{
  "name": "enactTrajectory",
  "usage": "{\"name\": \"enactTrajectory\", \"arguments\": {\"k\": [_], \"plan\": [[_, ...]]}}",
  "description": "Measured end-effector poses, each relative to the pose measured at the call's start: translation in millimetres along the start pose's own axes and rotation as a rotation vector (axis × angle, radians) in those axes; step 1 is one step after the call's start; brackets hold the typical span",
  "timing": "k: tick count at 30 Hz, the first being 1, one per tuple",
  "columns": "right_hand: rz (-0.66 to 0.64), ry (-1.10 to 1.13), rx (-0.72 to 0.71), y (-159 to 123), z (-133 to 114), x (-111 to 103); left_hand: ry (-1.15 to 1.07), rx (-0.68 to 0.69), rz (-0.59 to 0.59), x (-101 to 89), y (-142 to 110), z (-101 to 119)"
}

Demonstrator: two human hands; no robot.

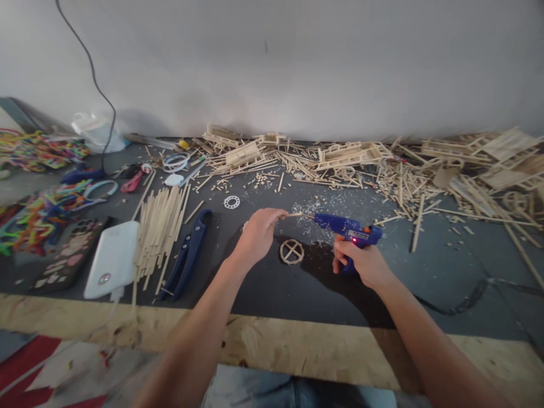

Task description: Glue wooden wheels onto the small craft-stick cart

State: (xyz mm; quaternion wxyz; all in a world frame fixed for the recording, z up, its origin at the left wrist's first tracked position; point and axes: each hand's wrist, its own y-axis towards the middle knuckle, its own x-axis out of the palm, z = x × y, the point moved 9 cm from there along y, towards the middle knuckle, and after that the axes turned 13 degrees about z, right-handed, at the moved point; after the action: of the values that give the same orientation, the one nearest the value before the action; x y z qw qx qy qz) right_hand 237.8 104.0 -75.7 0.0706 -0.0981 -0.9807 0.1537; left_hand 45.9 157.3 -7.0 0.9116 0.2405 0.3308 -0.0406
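My right hand (361, 258) is wrapped round the handle of a blue hot glue gun (340, 225) with orange parts and a lit red light. Its nozzle points left, toward a short wooden stick (293, 215) pinched in the fingertips of my left hand (260, 232). The nozzle and the stick's end are very close; I cannot tell whether they touch. On the dark mat between my hands lies a small wooden wheel (292, 252) with crossed spokes. A white ring with holes (232, 202) rests farther back, left of my left hand.
Left of my hands are a blue-handled cutter (187, 255), a bundle of thin wooden sticks (159, 226), a white power bank (113, 259), a patterned phone case (70, 255) and coloured pipe cleaners (42, 212). Wooden frames (348, 156) and scraps line the wall. A black cable (463, 303) runs right.
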Motion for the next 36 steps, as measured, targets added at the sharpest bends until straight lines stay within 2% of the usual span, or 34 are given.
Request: {"name": "enactTrajectory", "arguments": {"k": [6,11,17,21,24,26,31,34,36], "plan": [[0.019,-0.003,0.005,0.4,-1.4,0.7,-0.079,-0.060,0.009,-0.7,-0.2,-1.3],[0.117,0.020,0.020,6.6,-7.8,-11.9,-0.428,-0.271,0.115,-5.9,-1.3,-14.0],[0.049,-0.101,0.124,13.1,-10.8,-27.5,-0.749,-0.510,0.049,5.1,-5.2,-22.1],[0.124,-0.059,0.171,13.1,-15.1,-43.7,-0.800,-0.514,-0.005,7.9,-4.1,-17.7],[0.183,-0.088,0.181,13.5,-16.6,-56.2,-0.824,-0.500,0.005,6.1,-3.1,-15.7],[0.283,-0.106,0.115,17.1,-23.2,-71.1,-0.859,-0.497,0.023,5.0,-2.9,-15.0],[0.723,-0.056,-0.206,14.3,-55.0,-115.0,-0.887,-0.493,0.068,1.6,-3.0,-14.8],[0.846,-0.055,-0.365,1.4,-66.9,-109.0,-0.840,-0.498,0.047,1.7,-4.3,-14.4],[0.803,-0.078,-0.406,-5.2,-67.4,-86.9,-0.783,-0.498,0.007,3.2,-5.6,-13.7]]}}
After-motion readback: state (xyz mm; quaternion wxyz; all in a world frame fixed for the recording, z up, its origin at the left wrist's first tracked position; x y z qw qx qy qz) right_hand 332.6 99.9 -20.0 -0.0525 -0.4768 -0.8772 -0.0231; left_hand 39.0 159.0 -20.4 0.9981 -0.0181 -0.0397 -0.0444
